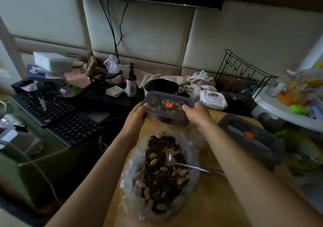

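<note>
A clear food container [167,112] with a grey lid and an orange dot, filled with brown nuts, is held over the far end of the wooden table [216,197]. My left hand [136,116] grips its left end. Its right end is gripped by my right hand [196,114]. Nearer to me a clear plastic bag [160,172] lies open on the table, full of peanuts and dark seeds. A metal spoon [190,166] rests in the bag with its handle pointing right.
A second grey-lidded container [251,137] with an orange dot lies on the table at the right. A white round-cornered box [213,98], a dark bowl [162,86], a cloth, a spray bottle [131,85] and a wire rack [243,74] stand behind. Two keyboards [57,116] lie at the left.
</note>
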{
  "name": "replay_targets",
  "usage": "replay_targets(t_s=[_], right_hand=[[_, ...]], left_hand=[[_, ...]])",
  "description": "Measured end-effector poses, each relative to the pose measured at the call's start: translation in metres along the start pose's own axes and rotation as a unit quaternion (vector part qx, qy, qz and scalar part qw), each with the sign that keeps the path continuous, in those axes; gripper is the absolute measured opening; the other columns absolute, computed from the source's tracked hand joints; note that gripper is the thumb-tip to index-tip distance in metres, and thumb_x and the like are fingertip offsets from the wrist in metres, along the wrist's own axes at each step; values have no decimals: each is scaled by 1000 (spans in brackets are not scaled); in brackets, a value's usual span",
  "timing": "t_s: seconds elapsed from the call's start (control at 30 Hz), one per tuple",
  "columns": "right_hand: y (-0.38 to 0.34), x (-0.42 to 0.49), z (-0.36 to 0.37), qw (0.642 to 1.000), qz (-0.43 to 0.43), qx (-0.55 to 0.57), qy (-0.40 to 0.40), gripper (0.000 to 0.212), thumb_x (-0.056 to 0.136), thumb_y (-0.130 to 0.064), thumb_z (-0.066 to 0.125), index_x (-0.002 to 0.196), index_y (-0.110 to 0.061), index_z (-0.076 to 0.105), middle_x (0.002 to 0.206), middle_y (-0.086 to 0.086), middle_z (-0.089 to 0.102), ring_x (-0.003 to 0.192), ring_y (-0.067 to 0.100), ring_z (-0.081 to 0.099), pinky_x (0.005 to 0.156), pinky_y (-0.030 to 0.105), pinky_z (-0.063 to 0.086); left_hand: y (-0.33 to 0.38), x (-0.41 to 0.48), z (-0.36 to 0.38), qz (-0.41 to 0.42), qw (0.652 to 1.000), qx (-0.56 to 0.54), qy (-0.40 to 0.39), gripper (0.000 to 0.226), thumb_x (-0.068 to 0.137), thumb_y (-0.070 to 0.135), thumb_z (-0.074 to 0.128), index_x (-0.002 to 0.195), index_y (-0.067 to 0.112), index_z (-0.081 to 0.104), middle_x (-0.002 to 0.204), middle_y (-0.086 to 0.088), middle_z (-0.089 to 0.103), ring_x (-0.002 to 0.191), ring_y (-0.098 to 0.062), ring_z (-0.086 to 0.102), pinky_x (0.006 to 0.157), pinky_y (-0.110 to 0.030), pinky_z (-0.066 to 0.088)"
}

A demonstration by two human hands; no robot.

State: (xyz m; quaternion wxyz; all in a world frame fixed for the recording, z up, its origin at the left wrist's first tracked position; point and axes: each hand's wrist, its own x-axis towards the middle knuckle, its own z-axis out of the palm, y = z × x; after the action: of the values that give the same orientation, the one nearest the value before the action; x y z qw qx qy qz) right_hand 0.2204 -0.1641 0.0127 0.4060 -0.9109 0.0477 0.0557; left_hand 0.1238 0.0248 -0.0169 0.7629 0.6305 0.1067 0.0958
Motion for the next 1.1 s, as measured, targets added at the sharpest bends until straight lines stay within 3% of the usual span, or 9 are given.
replay_targets(t_s=[0.2,0.4,0.53,0.63,0.8,0.9,1.0,1.1], right_hand=[[13,1,10,990,-16,-138,1,58,105,-43,53,146,-4,44,140,19,57,125,39,58,91,40,48],[18,-8,16,970,-30,-241,-13,58,105,-48,52,144,-6,41,140,21,57,127,41,56,101,47,46],[19,-10,16,954,-33,-296,-27,55,107,-48,47,142,-5,45,140,20,57,128,40,56,105,48,42],[20,-12,17,946,-44,-319,-33,54,107,-49,43,141,-6,48,138,18,59,125,38,57,106,47,41],[24,-12,14,945,-65,-319,-39,54,105,-53,48,134,-8,54,132,15,63,120,36,59,99,45,45],[27,-16,12,942,-78,-324,-49,70,103,-59,48,150,-8,41,142,16,58,129,37,55,102,46,43],[31,-18,16,940,-110,-322,-36,71,104,-59,45,160,-21,26,150,12,53,136,37,51,107,50,37],[33,-19,21,941,-122,-315,-28,58,106,-57,42,159,-35,32,152,7,53,138,34,48,110,50,33]], left_hand=[[-25,4,-5,-67,998,3,-11,25,104,42,52,109,25,71,114,6,73,116,-8,62,113,-31,40],[-37,1,-5,-54,997,-44,-37,32,106,26,49,137,19,58,126,-8,70,112,-16,70,80,-20,56],[-34,-1,0,-33,999,1,-36,35,99,2,49,117,32,56,116,-6,68,97,-14,72,74,-20,56],[-35,-3,1,-19,999,31,-29,46,96,-3,55,106,42,49,113,3,65,92,-6,71,71,-17,55],[-43,-9,-4,41,986,152,-61,59,96,9,62,134,51,46,134,8,55,111,-5,62,85,-19,51],[-54,-4,-10,41,938,341,-45,54,96,27,62,144,48,47,147,-2,40,122,-18,52,103,-36,49],[-60,0,-15,41,913,402,-48,58,96,40,63,148,53,41,163,-1,25,146,-23,35,119,-45,36],[-57,1,-11,51,896,437,-53,63,98,35,61,155,44,35,169,-5,14,155,-24,18,123,-42,27]])
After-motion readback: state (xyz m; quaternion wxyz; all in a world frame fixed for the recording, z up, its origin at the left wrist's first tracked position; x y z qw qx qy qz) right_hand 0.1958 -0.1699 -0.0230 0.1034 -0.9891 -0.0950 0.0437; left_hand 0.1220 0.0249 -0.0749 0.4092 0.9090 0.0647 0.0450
